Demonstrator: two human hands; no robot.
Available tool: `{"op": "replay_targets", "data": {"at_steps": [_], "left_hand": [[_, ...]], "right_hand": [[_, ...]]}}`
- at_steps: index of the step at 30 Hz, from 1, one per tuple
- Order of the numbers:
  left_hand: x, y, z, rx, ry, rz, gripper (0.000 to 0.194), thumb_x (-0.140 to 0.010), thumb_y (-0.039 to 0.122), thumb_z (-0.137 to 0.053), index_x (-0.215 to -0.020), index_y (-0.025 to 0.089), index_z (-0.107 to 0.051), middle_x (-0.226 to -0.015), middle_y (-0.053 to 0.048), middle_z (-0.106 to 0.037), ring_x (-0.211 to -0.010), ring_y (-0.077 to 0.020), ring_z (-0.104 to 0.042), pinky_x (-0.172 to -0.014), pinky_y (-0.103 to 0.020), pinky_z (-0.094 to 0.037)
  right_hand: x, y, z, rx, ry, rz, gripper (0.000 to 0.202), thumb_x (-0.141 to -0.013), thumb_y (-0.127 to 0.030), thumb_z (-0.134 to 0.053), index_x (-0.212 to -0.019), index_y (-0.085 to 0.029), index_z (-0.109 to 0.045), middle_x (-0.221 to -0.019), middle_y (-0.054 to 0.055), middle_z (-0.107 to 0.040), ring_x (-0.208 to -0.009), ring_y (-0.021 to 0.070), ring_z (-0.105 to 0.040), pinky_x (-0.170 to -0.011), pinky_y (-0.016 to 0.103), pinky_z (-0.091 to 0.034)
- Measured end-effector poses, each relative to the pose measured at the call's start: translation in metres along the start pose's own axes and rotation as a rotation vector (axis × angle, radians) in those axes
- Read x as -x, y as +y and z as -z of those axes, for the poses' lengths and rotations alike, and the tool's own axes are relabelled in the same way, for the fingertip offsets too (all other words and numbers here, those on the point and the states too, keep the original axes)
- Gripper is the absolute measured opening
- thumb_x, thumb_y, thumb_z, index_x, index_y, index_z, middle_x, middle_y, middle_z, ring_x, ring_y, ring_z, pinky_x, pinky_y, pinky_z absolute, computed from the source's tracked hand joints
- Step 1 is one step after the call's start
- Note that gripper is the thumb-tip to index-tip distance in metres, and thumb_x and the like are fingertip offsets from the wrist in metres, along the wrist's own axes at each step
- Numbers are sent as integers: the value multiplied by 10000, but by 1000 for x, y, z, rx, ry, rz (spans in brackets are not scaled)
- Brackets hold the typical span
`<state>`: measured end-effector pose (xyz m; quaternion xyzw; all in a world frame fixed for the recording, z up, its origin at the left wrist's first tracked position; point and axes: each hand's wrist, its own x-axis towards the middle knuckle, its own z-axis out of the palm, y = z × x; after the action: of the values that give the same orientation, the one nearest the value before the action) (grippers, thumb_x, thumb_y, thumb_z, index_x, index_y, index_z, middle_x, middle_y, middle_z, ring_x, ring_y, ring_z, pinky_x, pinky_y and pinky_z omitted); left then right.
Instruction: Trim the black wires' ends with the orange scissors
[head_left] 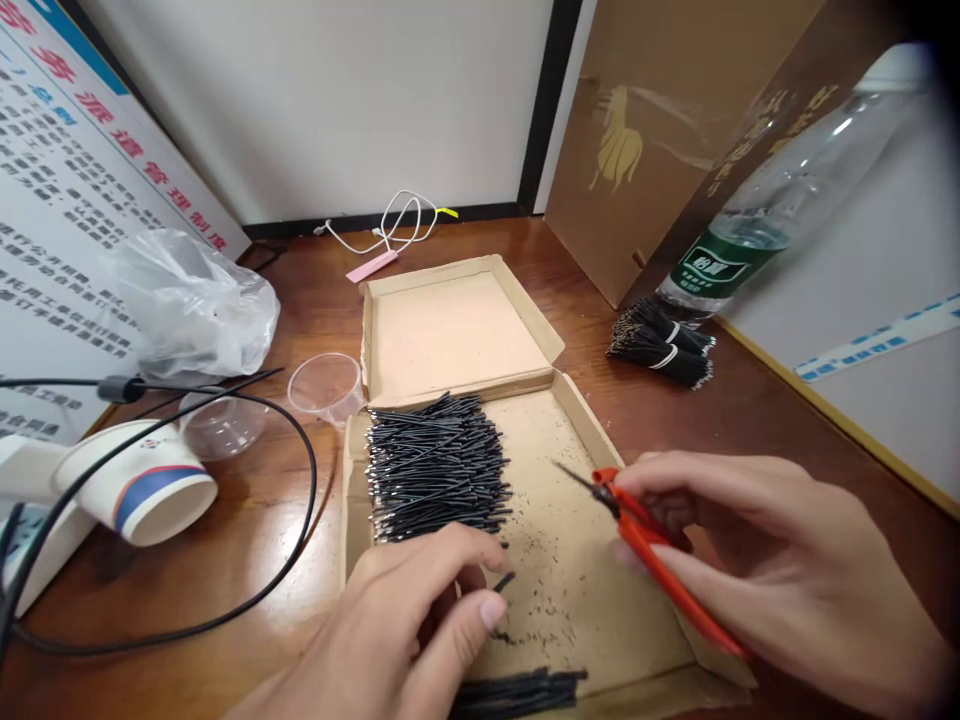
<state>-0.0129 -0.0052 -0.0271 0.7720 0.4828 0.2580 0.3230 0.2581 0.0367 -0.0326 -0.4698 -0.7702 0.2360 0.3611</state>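
My left hand [420,610] is over the near part of an open cardboard box [600,560], its thumb and forefinger closed around a short black wire [505,580] whose end pokes out. Just beyond those fingers lies a thick pile of short black wires [439,465] with shiny ends facing left. My right hand [772,540] grips red-handled snips [645,545] above the box's right side, their thin dark tip pointing left toward the pile. A smaller bunch of black wires [525,690] lies at the box's near edge, partly hidden by my left hand.
Black scraps litter the box floor. Tied wire bundles [660,342] and a water bottle [731,255] are at the right, by a tall brown carton [652,130]. Left are clear plastic cups [326,388], a paper cup [150,490], a black cable [311,500] and a plastic bag [202,310].
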Motion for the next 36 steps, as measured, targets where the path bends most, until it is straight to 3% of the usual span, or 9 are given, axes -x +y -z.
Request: {"op": "replay_targets", "data": {"at_steps": [2, 5, 12, 19, 25, 30, 33, 36], "left_hand": [[1, -2, -2, 21, 61, -6, 180, -1004, 216, -601, -1132, 296, -699, -850, 29, -751, -710, -144, -687, -576, -185, -520], [0, -3, -4, 88, 50, -11, 151, -1011, 185, -597, -1063, 260, -717, -844, 13, -744, -684, -121, -686, -454, -140, -449], [-9, 8, 0, 258, 6, 27, 227, -1020, 129, -509, -915, 169, -706, -615, 38, -595, -439, -60, -562, -433, -136, -441], [-6, 7, -3, 378, -13, 135, 247, -1038, 187, -478, -950, 143, -704, -618, -7, -641, -395, -91, -565, -377, -156, -457], [-6, 5, -5, 386, -26, 147, 257, -1039, 203, -478, -939, 146, -707, -626, -14, -648, -401, -102, -585, -384, -166, -482], [-10, 9, 4, 168, 57, 30, 182, -979, 150, -563, -907, 186, -726, -645, 10, -664, -500, -112, -631, -453, -179, -486], [-15, 8, 15, -38, 146, -37, 138, -943, 122, -637, -925, 222, -731, -766, 23, -755, -634, -121, -699, -560, -190, -516], [-22, 4, 26, -168, 163, -93, 134, -925, 86, -669, -939, 211, -716, -792, 41, -777, -643, -111, -712, -594, -193, -518]], "right_hand": [[5, -5, -5, 13, -67, 72, 97, -943, -297, -664, -853, -261, -659, -729, 8, -709, -565, 182, -645, -473, 274, -491], [15, -8, -13, 44, -133, 124, 103, -945, -216, -609, -855, -261, -625, -732, -1, -703, -545, 168, -606, -484, 288, -460], [25, -9, -19, 91, -122, 225, 166, -855, -112, -563, -839, -263, -629, -842, 36, -750, -667, 202, -685, -530, 297, -506], [26, -6, -25, 84, -133, 224, 159, -824, -106, -553, -803, -257, -599, -856, 44, -752, -649, 198, -683, -495, 275, -495], [27, -5, -26, 62, -124, 224, 181, -820, -102, -567, -841, -270, -629, -820, 35, -744, -660, 213, -690, -518, 285, -519], [23, -5, -24, 54, -102, 204, 172, -857, -111, -559, -823, -267, -622, -827, 40, -744, -656, 210, -692, -493, 284, -485], [16, -8, -21, 27, -84, 202, 217, -916, -141, -556, -737, -264, -558, -680, 10, -675, -554, 183, -637, -443, 279, -416], [11, -8, -19, 5, -81, 195, 267, -960, -174, -549, -711, -264, -520, -591, -7, -606, -476, 168, -574, -419, 289, -374]]}}
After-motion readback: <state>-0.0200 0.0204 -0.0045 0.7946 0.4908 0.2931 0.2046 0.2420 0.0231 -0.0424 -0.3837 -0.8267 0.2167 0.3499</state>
